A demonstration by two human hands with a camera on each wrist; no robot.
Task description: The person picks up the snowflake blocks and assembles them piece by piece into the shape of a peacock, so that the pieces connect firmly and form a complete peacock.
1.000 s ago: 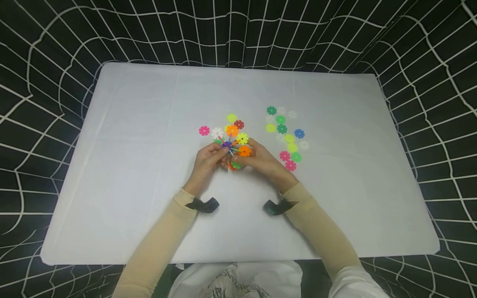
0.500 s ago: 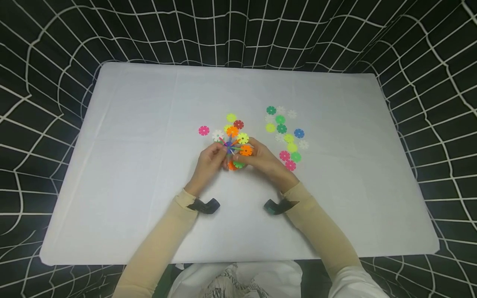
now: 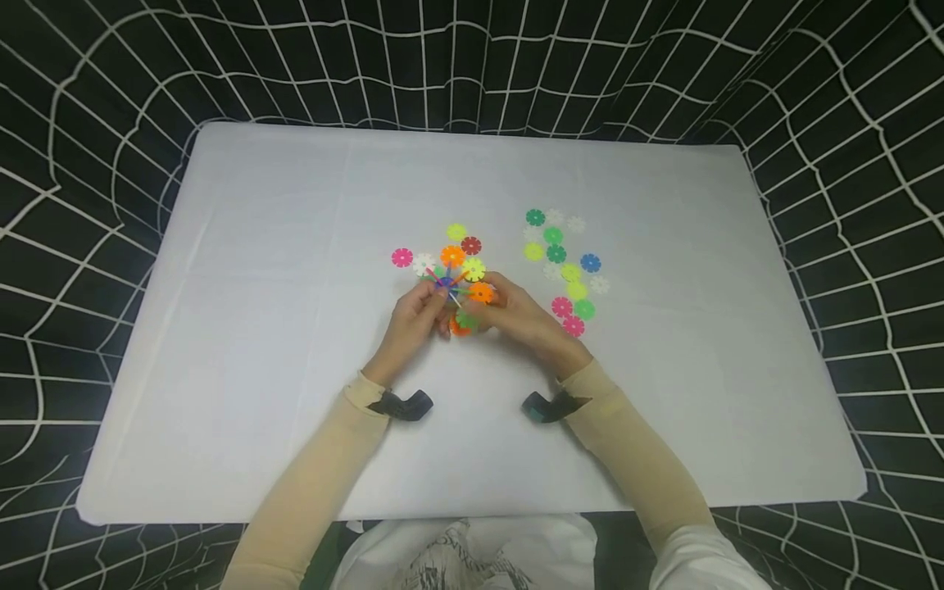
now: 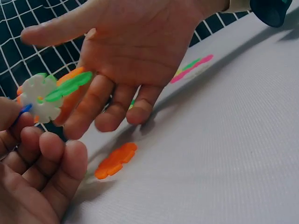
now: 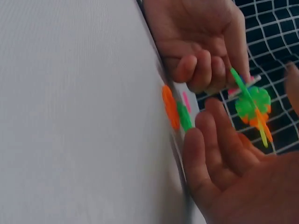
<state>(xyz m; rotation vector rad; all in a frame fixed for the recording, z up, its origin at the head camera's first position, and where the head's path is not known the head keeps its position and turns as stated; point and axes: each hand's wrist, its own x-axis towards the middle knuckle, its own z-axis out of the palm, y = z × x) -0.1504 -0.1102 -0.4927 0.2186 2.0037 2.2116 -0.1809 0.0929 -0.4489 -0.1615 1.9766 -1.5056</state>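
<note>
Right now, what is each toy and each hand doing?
Snowflake-disc cluster: joined together, held up off the table between both hands.
Left hand: fingers curled, pinching the cluster.
Right hand: fingers fairly straight, touching the cluster.
Orange disc: lying flat on the table, loose.
Pink disc: lying flat, alone.
Loose disc pile: scattered flat on the white table, untouched.

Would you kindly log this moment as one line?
left hand: grips snowflake-disc cluster | right hand: fingers straight, supporting cluster | orange disc: on table
</note>
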